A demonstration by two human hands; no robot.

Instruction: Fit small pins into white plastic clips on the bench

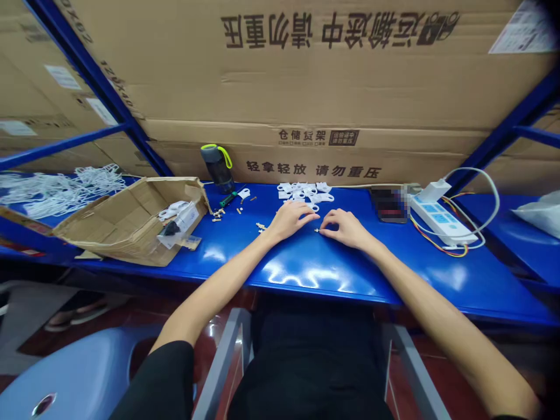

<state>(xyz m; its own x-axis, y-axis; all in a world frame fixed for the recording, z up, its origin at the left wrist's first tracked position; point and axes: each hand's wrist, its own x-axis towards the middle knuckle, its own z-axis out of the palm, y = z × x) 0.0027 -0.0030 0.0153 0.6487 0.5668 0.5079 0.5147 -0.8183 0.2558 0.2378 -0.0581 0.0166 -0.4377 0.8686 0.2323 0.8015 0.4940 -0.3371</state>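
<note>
Over the blue table (236, 251), my left hand (292, 221) reaches in with its fingers stretched out and nothing visible in them. Just beyond it lies a pile of flat white plastic pieces with ring-shaped holes (301, 191). My right hand (345, 228) faces it, thumb and forefinger pinched together at a small pale-and-yellowish piece (317, 230), too small to name. Several tiny tan pieces (261, 227) rest left of my left hand. More small tan bits (217, 216) lie farther left, near a green-handled screwdriver (228, 199).
A torn open cardboard box (118, 219) at left holds white parts and a plastic bag. A dark bottle (217, 169) stands behind. At right are a dark phone-like object (389, 204) and a white power strip (441, 219) with cables. Cardboard (324, 87) walls the back.
</note>
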